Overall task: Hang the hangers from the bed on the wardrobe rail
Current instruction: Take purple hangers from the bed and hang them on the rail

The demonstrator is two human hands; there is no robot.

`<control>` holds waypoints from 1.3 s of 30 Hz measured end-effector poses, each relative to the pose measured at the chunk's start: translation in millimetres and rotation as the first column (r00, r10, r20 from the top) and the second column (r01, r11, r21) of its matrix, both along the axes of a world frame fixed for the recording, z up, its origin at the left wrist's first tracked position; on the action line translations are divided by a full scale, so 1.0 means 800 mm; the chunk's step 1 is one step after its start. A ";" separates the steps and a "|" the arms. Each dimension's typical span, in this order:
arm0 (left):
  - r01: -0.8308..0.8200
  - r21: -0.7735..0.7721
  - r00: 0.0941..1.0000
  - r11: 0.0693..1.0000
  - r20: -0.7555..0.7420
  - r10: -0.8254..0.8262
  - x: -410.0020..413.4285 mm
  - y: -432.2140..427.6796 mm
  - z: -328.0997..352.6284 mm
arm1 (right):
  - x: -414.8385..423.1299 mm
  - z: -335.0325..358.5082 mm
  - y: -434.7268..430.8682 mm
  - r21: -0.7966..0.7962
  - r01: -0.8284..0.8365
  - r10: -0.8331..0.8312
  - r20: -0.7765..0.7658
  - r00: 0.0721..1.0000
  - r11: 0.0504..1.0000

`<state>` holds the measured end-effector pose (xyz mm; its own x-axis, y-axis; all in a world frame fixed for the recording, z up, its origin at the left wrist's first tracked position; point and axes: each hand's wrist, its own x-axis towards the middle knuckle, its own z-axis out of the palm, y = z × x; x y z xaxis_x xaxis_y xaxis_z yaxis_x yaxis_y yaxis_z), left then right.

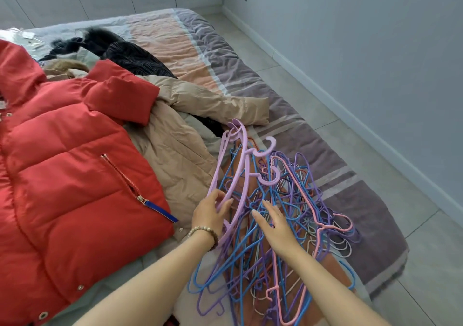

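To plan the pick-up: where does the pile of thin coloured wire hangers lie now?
The pile of thin coloured wire hangers lies at lower right in the head view, on the striped bedspread, just right of the beige padded coat.

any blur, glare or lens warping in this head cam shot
Head view: soft, even daylight with no glare; wide-angle warping bows the skirting board; the left hand, right hand and hanger pile look sharp; the red jacket is soft at its left edge.

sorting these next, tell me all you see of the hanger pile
The hanger pile is a tangle of thin blue, purple, pink and white hangers plus broader lilac ones, lying on the bed beside a beige coat. The left hand grips a lilac hanger; the right hand rests on top.
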<state>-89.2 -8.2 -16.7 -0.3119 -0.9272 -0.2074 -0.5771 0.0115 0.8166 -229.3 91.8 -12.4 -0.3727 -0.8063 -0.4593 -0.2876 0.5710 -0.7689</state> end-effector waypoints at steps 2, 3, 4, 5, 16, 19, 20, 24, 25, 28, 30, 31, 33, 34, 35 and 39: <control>-0.036 -0.016 0.993 0.999 -0.117 0.034 0.008 -0.011 0.031 | 0.008 0.038 -0.012 -0.066 0.093 -0.083 0.140 0.987 0.993; -0.047 -0.032 0.989 0.998 -0.144 0.042 0.014 -0.016 0.049 | 0.011 0.060 -0.018 -0.095 0.129 -0.109 0.192 0.975 0.987; -0.049 -0.055 0.987 0.997 -0.155 0.040 0.019 -0.021 0.069 | 0.013 0.083 -0.024 -0.126 0.151 -0.121 0.218 0.968 0.981; -0.044 -0.080 0.987 0.996 -0.158 0.031 0.026 -0.027 0.088 | 0.015 0.109 -0.029 -0.157 0.162 -0.124 0.231 0.965 0.974; 0.258 -0.282 0.888 0.924 -0.307 -0.342 0.022 -0.021 0.398 | 0.025 0.413 -0.015 -0.498 0.294 -0.142 0.320 0.937 0.816; 0.389 -0.260 0.786 0.884 -0.406 -0.466 0.005 0.006 0.487 | 0.025 0.503 0.011 -0.581 0.371 -0.166 0.376 0.912 0.724; 0.434 -0.246 0.741 0.866 -0.450 -0.499 0.001 0.017 0.516 | 0.025 0.533 0.025 -0.605 0.388 -0.170 0.386 0.907 0.695; 0.625 -0.244 0.556 0.741 -0.527 -0.642 -0.008 0.068 0.631 | 0.031 0.651 0.102 -0.700 0.421 -0.220 0.363 0.905 0.577; 0.667 -0.250 0.511 0.702 -0.532 -0.675 -0.008 0.084 0.659 | 0.036 0.679 0.126 -0.721 0.425 -0.242 0.350 0.905 0.548; 0.772 -0.300 0.372 0.560 -0.501 -0.781 -0.006 0.136 0.738 | 0.058 0.751 0.204 -0.784 0.433 -0.322 0.312 0.894 0.445; 0.822 -0.338 0.270 0.458 -0.477 -0.836 -0.006 0.177 0.782 | 0.075 0.792 0.257 -0.820 0.417 -0.401 0.257 0.880 0.391; 0.836 -0.362 0.221 0.413 -0.466 -0.857 -0.006 0.198 0.801 | 0.083 0.812 0.284 -0.836 0.408 -0.446 0.227 0.866 0.367; 0.843 -0.423 0.133 0.332 -0.435 -0.891 -0.010 0.244 0.836 | 0.101 0.847 0.339 -0.860 0.399 -0.546 0.178 0.819 0.318; 0.839 -0.457 0.091 0.294 -0.415 -0.905 -0.012 0.269 0.852 | 0.111 0.863 0.368 -0.870 0.397 -0.601 0.157 0.784 0.291; 0.834 -0.489 0.050 0.256 -0.396 -0.917 -0.015 0.295 0.867 | 0.121 0.878 0.397 -0.880 0.395 -0.656 0.138 0.742 0.262; 0.798 -0.593 -0.131 0.105 -0.341 -0.931 -0.020 0.410 0.915 | 0.163 0.925 0.517 -0.918 0.374 -0.842 0.096 0.531 0.131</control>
<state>-105.5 320.0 715.3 -0.8214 0.2655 0.5048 0.5646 0.2528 0.7857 -98.8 505.6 727.3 -0.8490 -0.0322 0.5274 -0.5235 -0.0853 -0.8478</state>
